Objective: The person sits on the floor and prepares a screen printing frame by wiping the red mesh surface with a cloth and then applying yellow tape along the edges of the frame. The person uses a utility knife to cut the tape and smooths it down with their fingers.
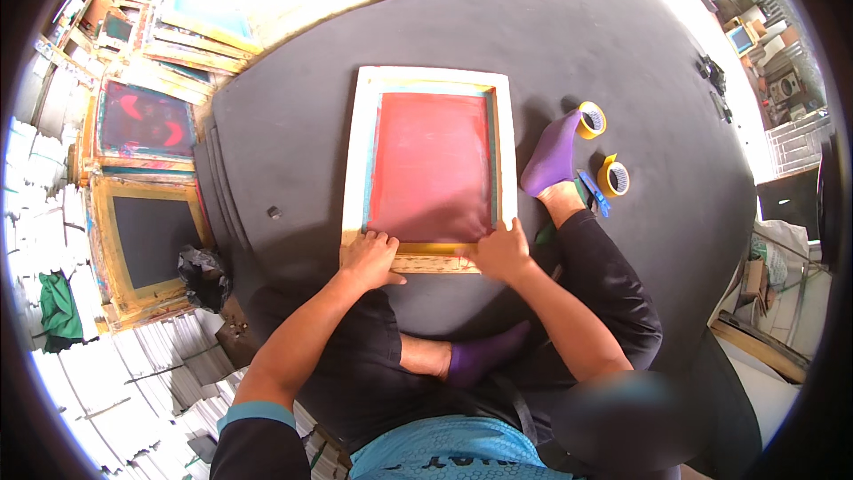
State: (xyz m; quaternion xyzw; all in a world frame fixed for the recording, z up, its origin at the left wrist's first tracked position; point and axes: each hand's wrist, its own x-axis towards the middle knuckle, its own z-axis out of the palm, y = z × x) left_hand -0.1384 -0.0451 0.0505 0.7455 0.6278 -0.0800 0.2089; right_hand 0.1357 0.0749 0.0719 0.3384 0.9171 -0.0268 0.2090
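Note:
A silk-screen frame (433,160) with a wooden rim and red mesh lies on the dark mat in front of me. A yellow strip (440,249) runs along the inside of its near rail, where mesh meets wood. My left hand (369,260) grips the near rail at the left, fingers bent over it and thumb on the near side. At the near right corner, my right hand (499,252) closes on the rim, its fingers bent and partly hidden.
Two yellow tape rolls (615,178) and a blue utility knife (593,193) lie beside my purple-socked foot (553,153). Other screen frames (147,120) and white paper stacks (147,369) stand at the left. A small dark lump (275,212) rests on the mat (293,133).

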